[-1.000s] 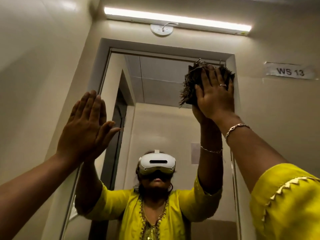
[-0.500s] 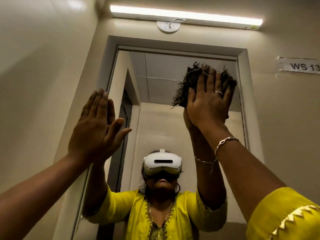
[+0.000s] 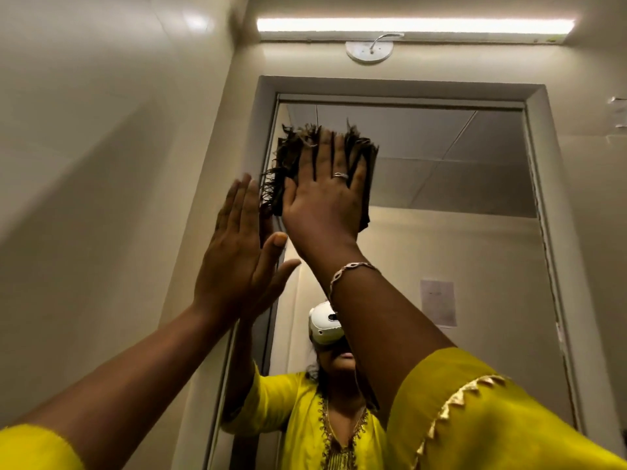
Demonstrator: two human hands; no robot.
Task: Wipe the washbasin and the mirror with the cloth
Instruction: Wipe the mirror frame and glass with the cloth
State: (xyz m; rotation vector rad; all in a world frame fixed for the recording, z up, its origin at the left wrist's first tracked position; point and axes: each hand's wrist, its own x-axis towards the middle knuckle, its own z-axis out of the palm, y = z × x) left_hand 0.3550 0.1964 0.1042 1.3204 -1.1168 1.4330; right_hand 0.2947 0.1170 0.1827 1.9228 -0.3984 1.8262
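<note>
A tall framed mirror (image 3: pixel 458 205) hangs on the beige wall ahead. My right hand (image 3: pixel 325 198) lies flat on a dark frayed cloth (image 3: pixel 288 161), pressing it to the glass near the mirror's upper left corner. My left hand (image 3: pixel 241 252) is raised with its fingers together and straight, palm against the mirror's left frame, holding nothing. The glass reflects a person in a yellow top with a white headset. The washbasin is out of view.
A lit tube light (image 3: pixel 414 25) runs above the mirror, with a round white fitting (image 3: pixel 369 50) under it. A tiled wall (image 3: pixel 101 164) closes in on the left. A paper label (image 3: pixel 619 113) is stuck to the wall at the right edge.
My right hand has slid the cloth leftward across the top of the mirror, from its right side to its left. My left hand stays on the frame. The view has shifted left.
</note>
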